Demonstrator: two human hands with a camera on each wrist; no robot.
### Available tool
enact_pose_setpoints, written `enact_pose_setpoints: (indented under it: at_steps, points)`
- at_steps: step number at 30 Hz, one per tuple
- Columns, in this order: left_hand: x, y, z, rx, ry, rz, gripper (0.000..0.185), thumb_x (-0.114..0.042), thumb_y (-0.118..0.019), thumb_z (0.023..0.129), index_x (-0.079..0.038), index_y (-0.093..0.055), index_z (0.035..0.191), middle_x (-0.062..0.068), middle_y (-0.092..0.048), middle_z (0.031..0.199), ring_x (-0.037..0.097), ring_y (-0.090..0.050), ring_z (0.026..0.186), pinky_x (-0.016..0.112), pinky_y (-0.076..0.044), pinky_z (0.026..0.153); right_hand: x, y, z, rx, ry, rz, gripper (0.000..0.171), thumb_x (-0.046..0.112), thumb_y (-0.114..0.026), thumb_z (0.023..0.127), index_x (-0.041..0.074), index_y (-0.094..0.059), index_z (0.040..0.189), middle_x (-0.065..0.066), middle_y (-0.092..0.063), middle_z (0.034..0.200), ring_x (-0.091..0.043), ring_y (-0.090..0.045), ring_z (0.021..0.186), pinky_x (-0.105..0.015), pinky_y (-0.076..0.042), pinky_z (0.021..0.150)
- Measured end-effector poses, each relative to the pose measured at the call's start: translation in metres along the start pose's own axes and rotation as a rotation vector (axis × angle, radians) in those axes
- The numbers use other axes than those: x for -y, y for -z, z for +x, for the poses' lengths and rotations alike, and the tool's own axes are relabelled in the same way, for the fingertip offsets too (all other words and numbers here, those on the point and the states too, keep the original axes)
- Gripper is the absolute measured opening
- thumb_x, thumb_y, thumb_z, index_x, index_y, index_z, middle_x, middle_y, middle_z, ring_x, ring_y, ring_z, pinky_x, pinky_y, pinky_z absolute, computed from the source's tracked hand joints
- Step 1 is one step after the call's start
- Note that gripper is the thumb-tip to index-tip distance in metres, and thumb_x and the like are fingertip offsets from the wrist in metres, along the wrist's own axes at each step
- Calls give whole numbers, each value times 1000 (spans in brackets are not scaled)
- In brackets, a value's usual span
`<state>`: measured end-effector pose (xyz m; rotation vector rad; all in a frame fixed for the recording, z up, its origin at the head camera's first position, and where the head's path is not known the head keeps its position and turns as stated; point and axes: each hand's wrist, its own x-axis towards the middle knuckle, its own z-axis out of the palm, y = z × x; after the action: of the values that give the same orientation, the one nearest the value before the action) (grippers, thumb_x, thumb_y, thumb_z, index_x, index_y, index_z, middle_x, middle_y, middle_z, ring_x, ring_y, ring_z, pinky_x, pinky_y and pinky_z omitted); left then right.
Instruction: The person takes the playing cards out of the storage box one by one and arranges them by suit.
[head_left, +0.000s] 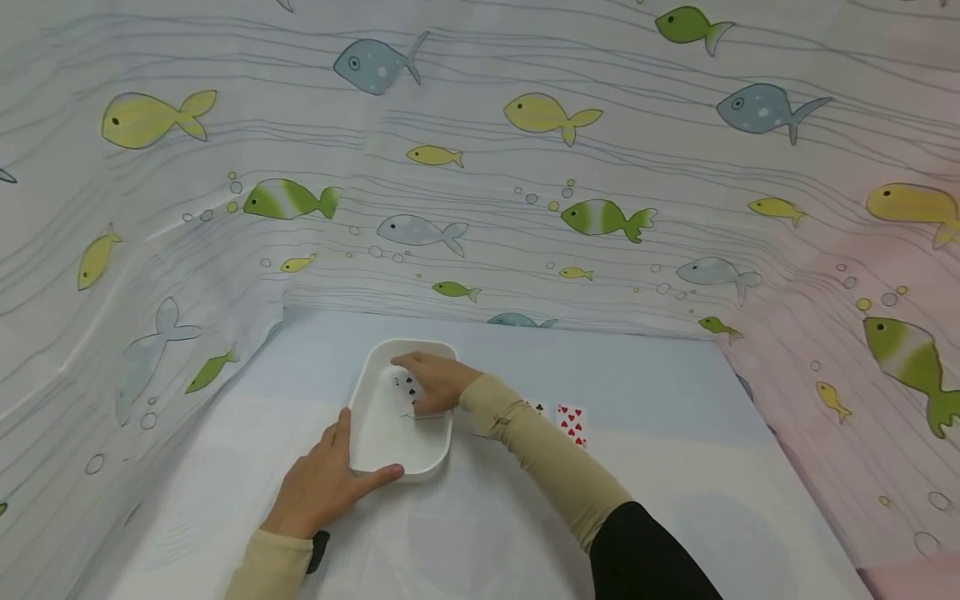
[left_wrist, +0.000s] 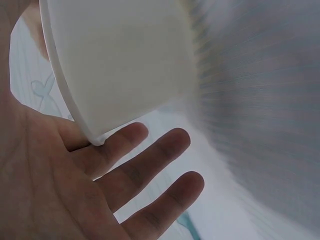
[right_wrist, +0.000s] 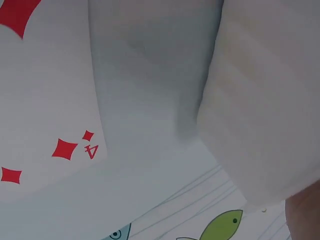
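A white plastic tray point(head_left: 365, 433) with rounded corners sits on the table. My left hand point(head_left: 321, 482) lies against its near left corner, thumb stretched along the front rim and the other fingers spread along the side; the tray's wall point(left_wrist: 120, 65) fills much of the left wrist view. Inside the tray, my right hand point(head_left: 438, 382) pinches a black-suited playing card point(head_left: 410, 390) between thumb and fingers, partly covering it. A second white card edge shows under the thumb. The right wrist view has the tray's outer wall point(right_wrist: 265, 100) at its right side.
Right of the tray lie a hearts card point(head_left: 572, 423) and a black-suited card point(head_left: 539, 407), the latter partly behind my right sleeve point(head_left: 540, 450). A four of diamonds point(right_wrist: 50, 115) shows in the right wrist view. A fish-print sheet point(head_left: 480, 192) stands behind and beside the table.
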<state>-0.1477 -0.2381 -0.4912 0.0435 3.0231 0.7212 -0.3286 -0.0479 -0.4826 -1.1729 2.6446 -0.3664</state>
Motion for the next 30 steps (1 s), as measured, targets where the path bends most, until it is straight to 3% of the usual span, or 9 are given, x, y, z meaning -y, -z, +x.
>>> enact_pose_setpoints:
  at_steps: [12, 30]
  points:
    - [1, 2, -1, -17, -18, 12, 134, -85, -59, 77, 14, -14, 155, 37, -38, 150, 51, -55, 122, 62, -47, 92, 1, -11, 13, 43, -43, -162, 90, 46, -72, 87, 23, -26, 161, -2, -30, 165, -23, -36, 147, -36, -28, 118]
    - [0, 1, -1, -24, -20, 11, 134, -86, -58, 77, 13, -14, 156, 35, -39, 150, 50, -56, 122, 61, -48, 92, 1, -15, 15, 78, -68, -240, 85, 49, -73, 84, 27, -37, 158, 4, -46, 155, -14, -49, 135, -33, -36, 112]
